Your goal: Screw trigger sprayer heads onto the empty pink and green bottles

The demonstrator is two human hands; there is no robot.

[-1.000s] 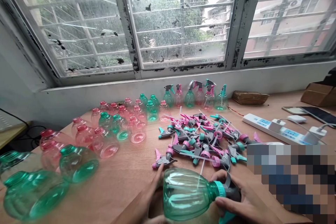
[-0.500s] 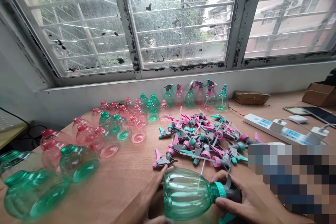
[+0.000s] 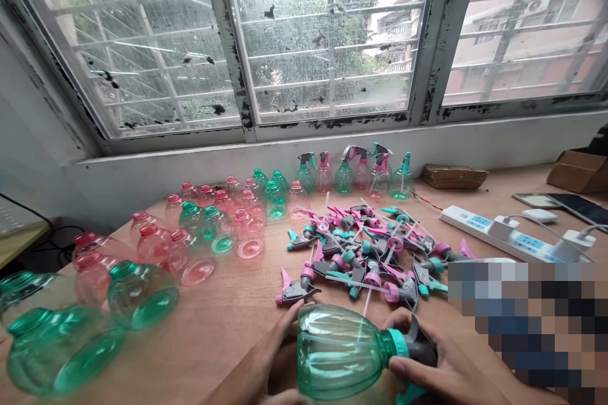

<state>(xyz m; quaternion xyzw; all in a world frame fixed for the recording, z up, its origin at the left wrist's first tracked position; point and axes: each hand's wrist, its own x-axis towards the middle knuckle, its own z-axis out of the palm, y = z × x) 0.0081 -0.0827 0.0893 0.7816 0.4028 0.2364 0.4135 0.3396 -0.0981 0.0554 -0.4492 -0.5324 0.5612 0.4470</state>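
A green see-through spray bottle (image 3: 339, 351) lies on its side near the table's front edge, held between both hands. My left hand (image 3: 266, 364) wraps the bottle's base end, thumb on top. My right hand (image 3: 439, 364) grips the grey and teal trigger sprayer head (image 3: 412, 345) fitted on the bottle's neck. A thin white dip tube shows inside the bottle.
A heap of loose pink and teal sprayer heads (image 3: 363, 253) lies just beyond the hands. Several headless pink and green bottles (image 3: 190, 240) stand at the left. Several bottles with heads (image 3: 354, 174) line the back wall. A power strip (image 3: 508, 234) and cardboard box (image 3: 577, 171) are at the right.
Hardly anything differs: the bottle has shifted very slightly in my hands, and both hands keep their hold.
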